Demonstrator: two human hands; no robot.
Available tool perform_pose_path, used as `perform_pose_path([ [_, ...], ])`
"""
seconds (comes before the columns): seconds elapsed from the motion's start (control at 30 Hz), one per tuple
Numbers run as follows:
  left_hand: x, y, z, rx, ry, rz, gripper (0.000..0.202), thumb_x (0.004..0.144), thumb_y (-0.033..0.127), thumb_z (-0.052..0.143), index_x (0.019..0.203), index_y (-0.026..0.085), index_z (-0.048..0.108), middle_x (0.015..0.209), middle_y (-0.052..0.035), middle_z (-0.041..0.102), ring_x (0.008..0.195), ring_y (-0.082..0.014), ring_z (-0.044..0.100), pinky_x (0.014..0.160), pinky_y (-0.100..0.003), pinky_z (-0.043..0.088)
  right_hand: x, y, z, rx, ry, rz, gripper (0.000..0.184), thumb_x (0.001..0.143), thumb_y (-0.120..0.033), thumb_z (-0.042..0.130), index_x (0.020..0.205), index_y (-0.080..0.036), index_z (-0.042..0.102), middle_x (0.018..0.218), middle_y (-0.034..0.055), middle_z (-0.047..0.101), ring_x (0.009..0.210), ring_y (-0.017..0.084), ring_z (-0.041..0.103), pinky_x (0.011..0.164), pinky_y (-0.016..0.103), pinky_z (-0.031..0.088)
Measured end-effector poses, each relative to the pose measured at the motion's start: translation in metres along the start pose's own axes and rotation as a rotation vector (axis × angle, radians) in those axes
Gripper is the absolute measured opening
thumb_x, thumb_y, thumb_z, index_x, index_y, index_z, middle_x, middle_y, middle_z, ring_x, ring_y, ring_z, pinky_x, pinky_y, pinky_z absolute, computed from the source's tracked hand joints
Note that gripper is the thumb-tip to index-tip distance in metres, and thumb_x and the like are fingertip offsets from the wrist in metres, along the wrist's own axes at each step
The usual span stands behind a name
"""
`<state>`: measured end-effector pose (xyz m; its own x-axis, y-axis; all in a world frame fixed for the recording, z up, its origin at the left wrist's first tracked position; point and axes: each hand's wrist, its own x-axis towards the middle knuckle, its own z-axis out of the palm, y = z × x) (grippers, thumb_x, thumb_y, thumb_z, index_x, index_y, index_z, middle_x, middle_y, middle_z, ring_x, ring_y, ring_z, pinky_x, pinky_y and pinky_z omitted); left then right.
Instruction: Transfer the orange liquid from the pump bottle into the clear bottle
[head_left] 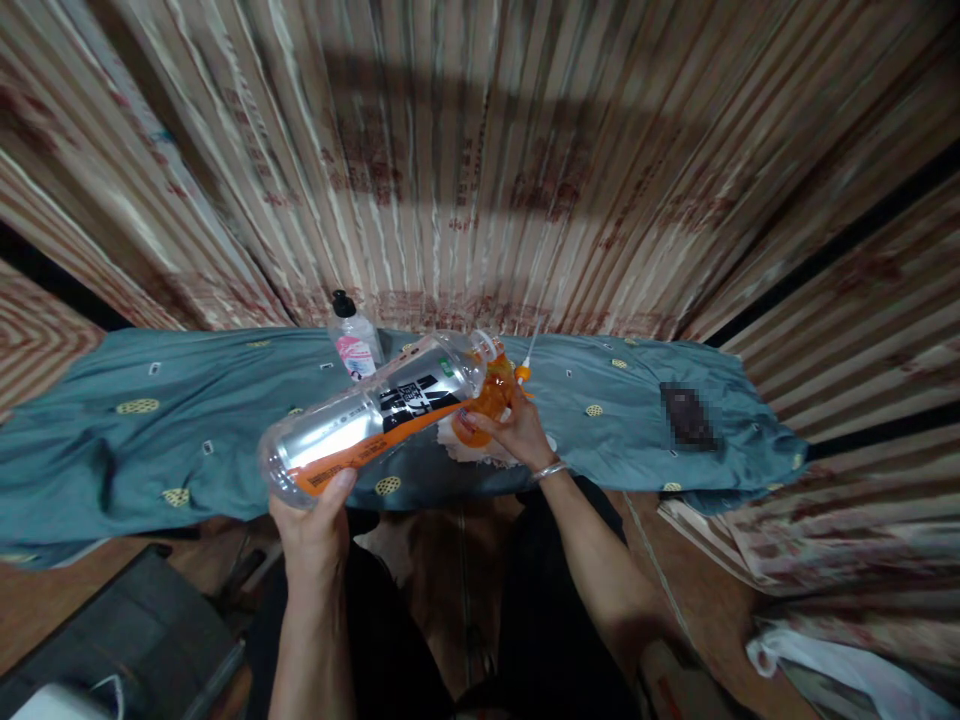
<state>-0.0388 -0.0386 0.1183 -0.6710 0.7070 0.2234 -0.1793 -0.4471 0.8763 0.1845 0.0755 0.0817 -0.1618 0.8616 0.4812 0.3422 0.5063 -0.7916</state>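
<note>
My left hand (319, 520) grips the base end of a large clear plastic bottle (375, 415) with a silver, black and orange label. The bottle is tilted, its uncapped neck pointing right and up. Around a small orange bottle (491, 390) my right hand (521, 430) is closed, holding it beside the large bottle's mouth. The neck of the large bottle partly hides the orange one's top. An orange pump top (523, 373) with a thin clear tube lies just right of them. Under the orange bottle is a pale cloth (480, 450). Whether liquid is flowing I cannot tell.
A clear pump bottle (356, 345) with black top and pink label stands behind on the green patterned cloth (247, 400). A dark blurred object (688, 417) lies at the right. Striped sheeting (465, 150) rises behind the narrow table. A dark box-like seat (127, 640) is lower left.
</note>
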Motion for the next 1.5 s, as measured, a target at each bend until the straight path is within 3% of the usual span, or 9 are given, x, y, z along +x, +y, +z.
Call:
perform_pose_path([
  [0.17, 0.004, -0.008, -0.012, 0.049, -0.057, -0.001, 0.075, 0.057, 0.022, 0.085, 0.126, 0.019, 0.058, 0.116, -0.0081, 0.066, 0.104, -0.0226, 0.063, 0.103, -0.04, 0.043, 0.0, 0.002, 0.0, 0.012, 0.004, 0.015, 0.055, 0.082, -0.063, 0.069, 0.109, -0.017, 0.059, 0.097, 0.0061, 0.064, 0.083, 0.031, 0.063, 0.071, 0.038, 0.052],
  [0.4, 0.006, -0.021, -0.027, 0.267, -0.03, -0.095, 0.096, 0.047, 0.029, 0.09, 0.134, 0.021, 0.051, 0.126, -0.0103, 0.059, 0.107, -0.0236, 0.06, 0.101, -0.04, 0.044, 0.0, 0.003, 0.001, 0.025, 0.01, 0.011, 0.061, 0.081, -0.065, 0.069, 0.115, -0.016, 0.055, 0.102, 0.0084, 0.064, 0.088, 0.034, 0.062, 0.076, 0.041, 0.052],
  [0.5, 0.005, -0.027, -0.03, 0.252, -0.063, -0.093, 0.095, 0.046, 0.027, 0.09, 0.133, 0.024, 0.051, 0.121, -0.006, 0.06, 0.106, -0.0196, 0.06, 0.096, -0.03, 0.047, 0.0, 0.005, 0.001, 0.019, 0.003, 0.026, 0.061, 0.079, -0.067, 0.069, 0.11, -0.016, 0.056, 0.098, 0.008, 0.065, 0.083, 0.034, 0.063, 0.071, 0.041, 0.053],
  [0.63, -0.003, -0.032, -0.024, 0.167, -0.048, -0.243, 0.084, 0.038, 0.025, 0.092, 0.115, 0.022, 0.058, 0.104, -0.0024, 0.066, 0.088, -0.0163, 0.065, 0.08, -0.025, 0.053, -0.001, 0.005, 0.002, -0.018, 0.026, 0.063, 0.06, 0.077, -0.069, 0.067, 0.106, -0.017, 0.057, 0.096, 0.0097, 0.065, 0.084, 0.036, 0.063, 0.071, 0.042, 0.055],
  [0.8, -0.017, -0.05, -0.014, -0.021, -0.03, -0.543, 0.079, 0.037, 0.023, 0.092, 0.108, 0.019, 0.057, 0.093, -0.0029, 0.071, 0.083, -0.0199, 0.068, 0.083, -0.035, 0.055, -0.003, 0.005, 0.005, 0.008, 0.011, -0.006, 0.059, 0.081, -0.062, 0.07, 0.117, -0.017, 0.056, 0.108, 0.0096, 0.063, 0.095, 0.035, 0.061, 0.081, 0.045, 0.054],
  [0.97, -0.019, -0.066, -0.011, -0.19, -0.104, -0.672, 0.063, 0.049, 0.023, 0.09, 0.105, 0.017, 0.064, 0.098, -0.0052, 0.073, 0.088, -0.0229, 0.069, 0.092, -0.048, 0.053, -0.005, 0.008, 0.005, 0.025, 0.012, 0.004, 0.06, 0.081, -0.062, 0.072, 0.117, -0.017, 0.056, 0.111, 0.0105, 0.062, 0.099, 0.037, 0.059, 0.088, 0.048, 0.051],
  [1.13, -0.015, -0.066, -0.009, -0.284, -0.117, -0.727, 0.056, 0.051, 0.031, 0.089, 0.102, 0.018, 0.069, 0.094, -0.0046, 0.075, 0.088, -0.0268, 0.07, 0.089, -0.049, 0.055, -0.004, 0.007, 0.004, -0.001, 0.003, 0.008, 0.06, 0.081, -0.063, 0.07, 0.119, -0.019, 0.056, 0.108, 0.0084, 0.062, 0.094, 0.035, 0.061, 0.086, 0.047, 0.051],
  [1.37, -0.009, -0.066, -0.004, -0.346, -0.101, -0.702, 0.065, 0.051, 0.04, 0.088, 0.11, 0.022, 0.069, 0.106, -0.0046, 0.074, 0.095, -0.0233, 0.068, 0.091, -0.039, 0.054, -0.003, 0.004, 0.003, -0.026, 0.002, -0.003, 0.059, 0.083, -0.064, 0.068, 0.118, -0.018, 0.057, 0.105, 0.0082, 0.063, 0.092, 0.036, 0.062, 0.078, 0.047, 0.055],
  [1.5, -0.006, -0.066, 0.0, -0.314, -0.147, -0.673, 0.067, 0.048, 0.036, 0.09, 0.111, 0.023, 0.068, 0.104, -0.0042, 0.074, 0.098, -0.0249, 0.067, 0.09, -0.039, 0.053, -0.004, 0.002, 0.002, -0.002, -0.001, 0.001, 0.058, 0.083, -0.061, 0.07, 0.119, -0.017, 0.057, 0.106, 0.0086, 0.062, 0.094, 0.037, 0.061, 0.081, 0.048, 0.054],
])
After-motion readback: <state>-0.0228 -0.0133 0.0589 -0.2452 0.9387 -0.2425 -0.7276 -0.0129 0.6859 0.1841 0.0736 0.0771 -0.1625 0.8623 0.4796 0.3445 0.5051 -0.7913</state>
